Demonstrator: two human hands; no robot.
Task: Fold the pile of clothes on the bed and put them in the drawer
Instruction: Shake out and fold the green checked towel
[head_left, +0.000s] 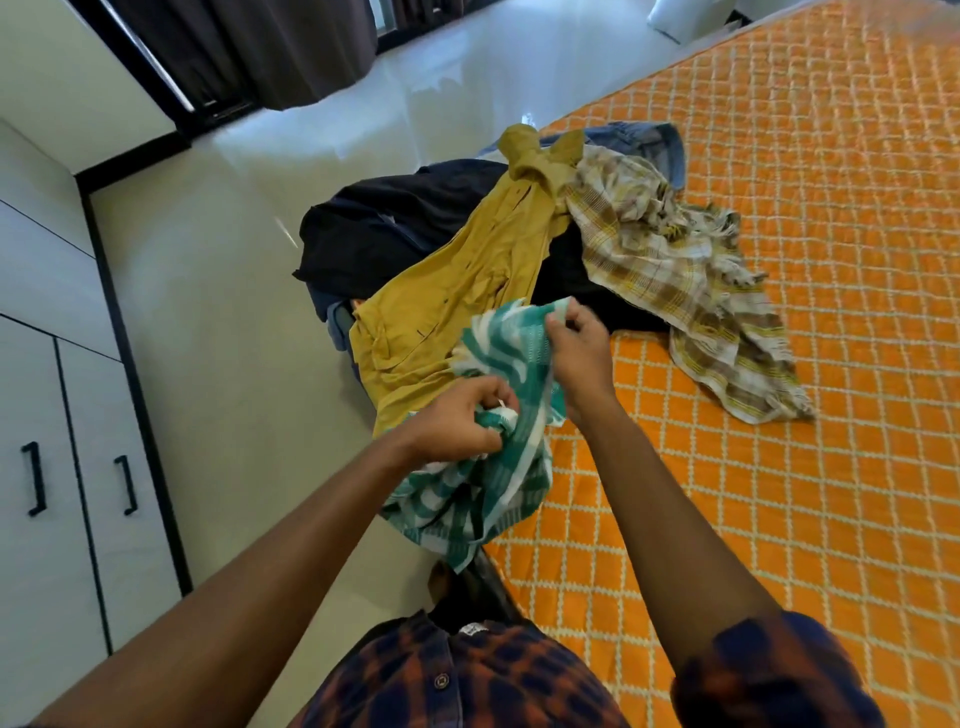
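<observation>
From the head view, the green-and-white checked cloth (488, 493) is off the heap and held in both hands at the near edge of the orange quilted bed (779, 415). The left hand (457, 421) has its fingers curled round a bunched part of the cloth. The right hand (579, 353) pinches the upper edge between thumb and fingertips, a little farther from the person.

The cloth runs from the right hand's pinch down to the left hand's bunch, then hangs loose toward the person over the bed's side. Its long axis lies roughly along that edge. It looks crumpled, so the step in hand is probably finding the corners to spread it. The 2 grips sit close together, so they would have to draw apart along that axis.

Just beyond the hands lie a mustard shirt (457, 280), a dark garment (405, 218), a brown-and-yellow checked cloth (675, 270) and some denim (644, 140), all unfolded. No drawer shows, only cupboard doors (78, 467) on the left.
</observation>
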